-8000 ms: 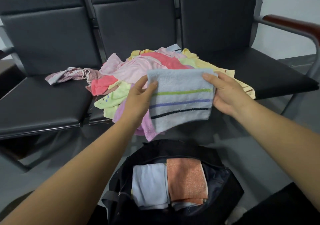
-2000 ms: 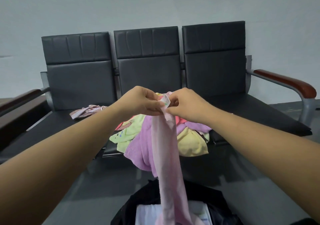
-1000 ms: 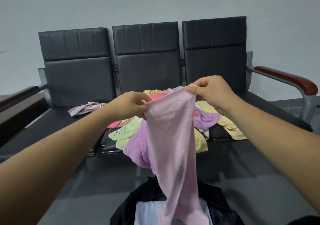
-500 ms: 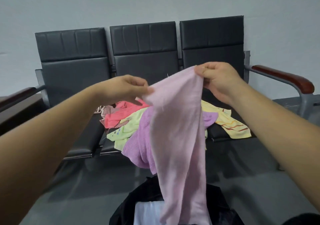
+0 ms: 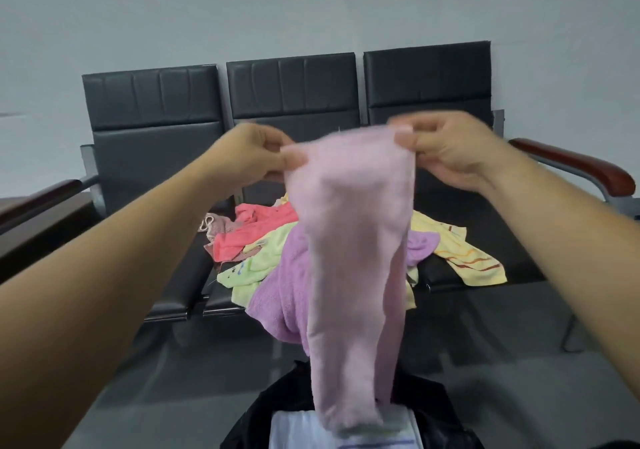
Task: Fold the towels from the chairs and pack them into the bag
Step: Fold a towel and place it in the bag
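1. A row of three black chairs [image 5: 291, 102] is set against the wall
2. A pink towel [image 5: 356, 241] is held up in front of the chairs, its lower end hanging down over the open black bag [image 5: 263, 414] below
3. Coloured towels [image 5: 263, 258] are piled on the middle seat
4. One top corner of the pink towel is pinched by the left hand [image 5: 249, 158], the other by the right hand [image 5: 446, 151]

Pinching a hanging towel [image 5: 356, 241] by its top edge: left hand [image 5: 256, 161] at the left corner, right hand [image 5: 446, 158] at the right. Holding it before the row of chairs [image 5: 291, 92], lower end over the bag [image 5: 433, 417] below. Noting a towel pile [image 5: 263, 261] lying behind it on the middle seat, spilling rightward and over the front edge. Noting a folded towel [image 5: 294, 431] lying in the bag.
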Motion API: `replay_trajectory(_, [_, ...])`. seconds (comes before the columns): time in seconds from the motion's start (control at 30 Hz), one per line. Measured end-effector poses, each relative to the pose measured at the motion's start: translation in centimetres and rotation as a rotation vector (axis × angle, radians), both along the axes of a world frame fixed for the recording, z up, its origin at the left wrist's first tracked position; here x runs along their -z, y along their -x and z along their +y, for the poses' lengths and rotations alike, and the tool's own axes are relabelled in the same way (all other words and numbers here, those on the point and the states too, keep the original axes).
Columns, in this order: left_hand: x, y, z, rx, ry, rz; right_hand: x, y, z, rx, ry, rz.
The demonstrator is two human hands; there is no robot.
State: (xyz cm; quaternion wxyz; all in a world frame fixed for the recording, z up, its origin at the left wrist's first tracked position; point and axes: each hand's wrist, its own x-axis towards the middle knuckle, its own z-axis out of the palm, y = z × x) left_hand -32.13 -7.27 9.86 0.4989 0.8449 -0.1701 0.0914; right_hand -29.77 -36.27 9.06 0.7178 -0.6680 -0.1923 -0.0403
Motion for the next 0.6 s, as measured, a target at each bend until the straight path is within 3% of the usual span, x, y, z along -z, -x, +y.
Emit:
replay_trajectory(0.03, [0.6, 0.0, 0.2, -0.043, -0.103, 0.006, 0.8, -0.2, -0.2, 0.076, 0.167, -0.006])
replay_trajectory(0.1, [1.5, 0.3, 0.2, -0.059, -0.128, 0.024, 2.2, -0.1, -0.5, 0.145, 0.288, -0.015])
replay_trajectory(0.23, [2.7, 1.1, -0.9, -0.026, -0.02, 0.016, 4.0, 0.1, -0.4, 0.091, 0.151, -0.05])
replay_trajectory(0.33, [3.0, 1.3, -2.4, 0.037, 0.066, 0.021, 4.8, 0.2, 1.0, -0.103, 0.024, 0.023])
replay_trajectory(0.47, [3.6, 1.1, -3.9, 0.052, 0.064, -0.027, 6.1, 1.1, 3.6, -0.321, 0.077, 0.127])
replay_trajectory(0.53, [4.4, 0.6, -4.1, 0.041, 0.104, -0.026, 6.8, 1.0, 4.5, -0.307, 0.113, 0.119])
replay_trajectory(0.6, [5.5, 0.0, -3.9, 0.039, 0.292, 0.033, 7.3, 0.6, 5.2, -0.241, 0.024, 0.131])
